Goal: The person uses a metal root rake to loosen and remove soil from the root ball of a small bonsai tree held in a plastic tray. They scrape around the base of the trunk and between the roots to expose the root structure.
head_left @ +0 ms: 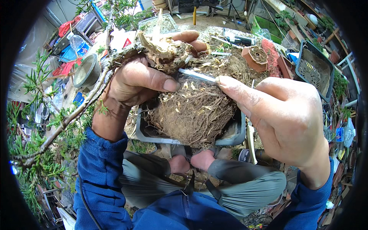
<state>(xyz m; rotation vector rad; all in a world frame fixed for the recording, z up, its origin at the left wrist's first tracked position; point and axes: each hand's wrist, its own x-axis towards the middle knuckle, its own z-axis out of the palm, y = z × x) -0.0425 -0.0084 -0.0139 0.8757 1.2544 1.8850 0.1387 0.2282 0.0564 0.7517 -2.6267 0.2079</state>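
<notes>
My left hand (134, 80) is closed around the bare, gnarled trunk (165, 55) of a small juniper, its thumb pointing right along the wood. Below it the tree's root ball (191, 115), a mass of brown soil and fine roots dotted with pale wood shavings, sits in a dark tray (142, 132) over my lap. Between thumb and bent fingers, my right hand (287, 115) pinches a narrow metal blade (196, 75). The blade's tip points left at the trunk's base, just right of my left thumb; whether it touches the wood I cannot tell. Its handle is hidden in my palm.
Juniper branches (42, 147) reach down the left side. A round grey pot (87, 71) and a plastic bottle (78, 45) stand back left. Loose soil, a terracotta pot (255, 58) and a black plastic basket (316, 69) lie back right. A pale curved handle (251, 143) is beside the tray.
</notes>
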